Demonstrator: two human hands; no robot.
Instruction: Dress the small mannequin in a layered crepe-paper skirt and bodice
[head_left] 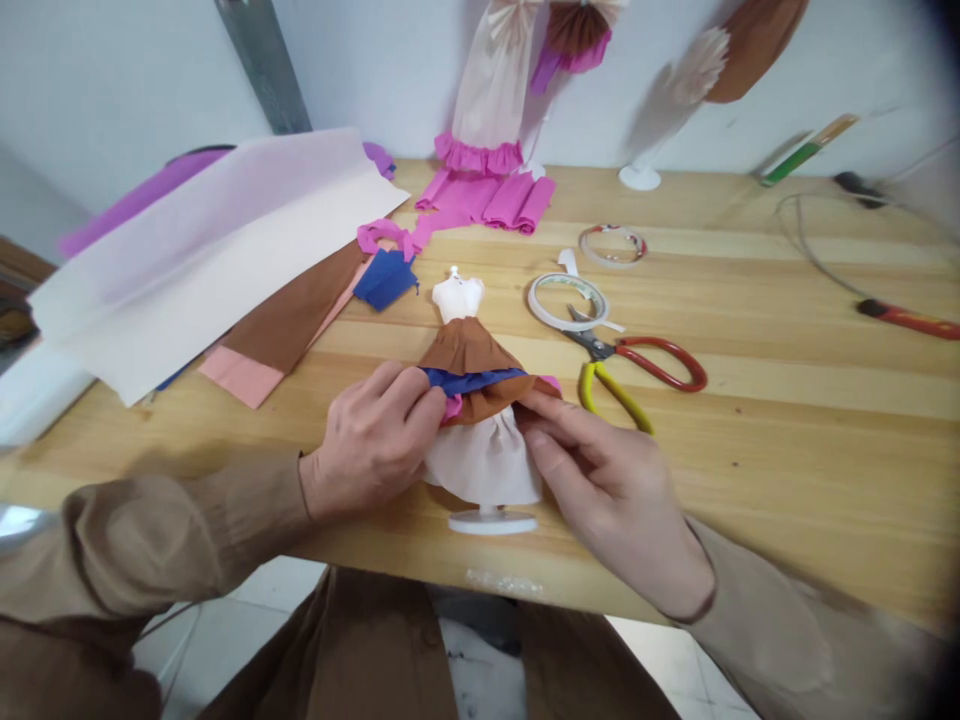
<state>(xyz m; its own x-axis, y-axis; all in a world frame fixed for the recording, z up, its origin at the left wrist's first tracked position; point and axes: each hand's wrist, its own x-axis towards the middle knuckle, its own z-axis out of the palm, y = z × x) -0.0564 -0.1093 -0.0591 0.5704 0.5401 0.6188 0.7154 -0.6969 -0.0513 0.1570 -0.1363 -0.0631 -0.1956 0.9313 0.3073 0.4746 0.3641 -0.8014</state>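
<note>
A small white dress-form mannequin (457,298) stands on a round white base near the table's front edge. It wears a layered crepe-paper skirt (471,345), brown on top, then blue, brown and pink, with a gathered white layer (486,462) lowest. My left hand (382,435) is closed on the left edge of the blue and pink layers. On the other side my right hand (607,480) pinches the right edge of the brown layer between thumb and fingers. The fingertips partly cover both edges of the skirt.
Scissors (600,348) with red and yellow handles lie right of the mannequin, beside a tape roll (568,302) and another ring (613,245). Paper sheets (247,230) spread at left; pink paper (487,200) lies behind. A craft knife (806,150) and a red-handled tool (907,318) are at right.
</note>
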